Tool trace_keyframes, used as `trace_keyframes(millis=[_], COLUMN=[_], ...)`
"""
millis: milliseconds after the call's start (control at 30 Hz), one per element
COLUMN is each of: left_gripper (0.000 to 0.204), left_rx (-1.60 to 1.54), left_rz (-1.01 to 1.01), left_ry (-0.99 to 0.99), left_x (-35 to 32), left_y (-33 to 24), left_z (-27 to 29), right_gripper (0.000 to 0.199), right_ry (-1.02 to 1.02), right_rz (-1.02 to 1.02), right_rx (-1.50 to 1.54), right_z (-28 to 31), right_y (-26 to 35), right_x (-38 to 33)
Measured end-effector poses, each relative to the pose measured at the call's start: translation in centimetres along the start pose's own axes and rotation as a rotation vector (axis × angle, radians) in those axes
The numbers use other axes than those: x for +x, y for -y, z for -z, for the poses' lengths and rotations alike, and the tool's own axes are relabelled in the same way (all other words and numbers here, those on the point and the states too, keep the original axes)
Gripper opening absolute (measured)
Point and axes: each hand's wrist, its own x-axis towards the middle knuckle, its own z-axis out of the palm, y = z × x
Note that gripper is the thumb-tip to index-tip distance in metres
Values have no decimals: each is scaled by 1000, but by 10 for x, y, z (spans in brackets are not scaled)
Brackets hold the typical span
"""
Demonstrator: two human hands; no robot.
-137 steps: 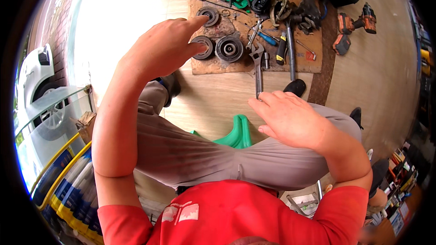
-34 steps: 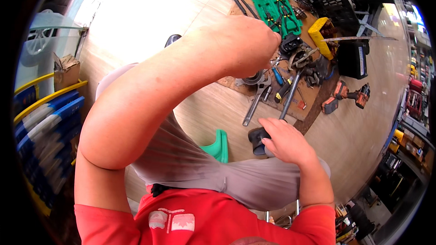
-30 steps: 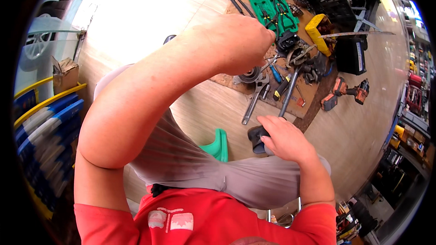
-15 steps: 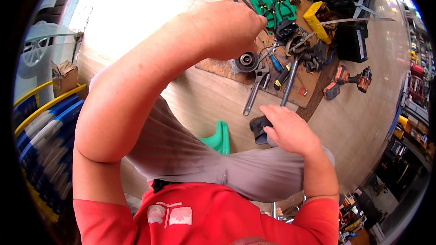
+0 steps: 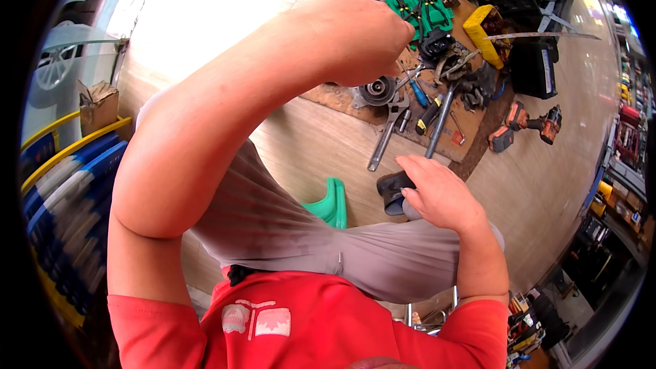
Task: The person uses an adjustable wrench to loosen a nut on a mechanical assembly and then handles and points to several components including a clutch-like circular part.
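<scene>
My left hand [image 5: 372, 39] reaches across at the top, over the near edge of a brown board [image 5: 335, 108], with its fingers curled under the palm. Whatever it may grip is hidden by the hand itself. Just below it lies a round metal part [image 5: 378, 90] with a ringed centre. Beside that are an adjustable wrench [image 5: 387, 133], a blue-handled screwdriver [image 5: 417, 93] and a yellow-and-black handled tool [image 5: 428, 116]. My right hand [image 5: 441, 193] hangs open and holds nothing, fingers stretched out, above my knee and near a dark shoe [image 5: 392, 193].
A green case of pliers [image 5: 415, 3] lies open at the far side. A long metal bar [image 5: 441, 119] crosses the board. To the right sit an orange-and-black cordless drill [image 5: 544, 123] and a black box [image 5: 534, 72]. A green plastic stool [image 5: 335, 201] shows between my legs; blue panels [image 5: 75, 191] stand left.
The floor items appear slightly farther right in the picture. My left hand has shifted a little to the right; my right hand stays nearly where it was, still open.
</scene>
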Motion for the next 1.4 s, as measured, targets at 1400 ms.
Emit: trace_keyframes(millis=[1400], left_gripper=[30], left_rx=[31], left_rz=[-18], left_ry=[-28], left_x=[-2], left_y=[0], left_z=[-1], right_gripper=[51], right_ry=[-18], right_rz=[19], right_rx=[-21], right_z=[-2], right_y=[-1], right_x=[-1])
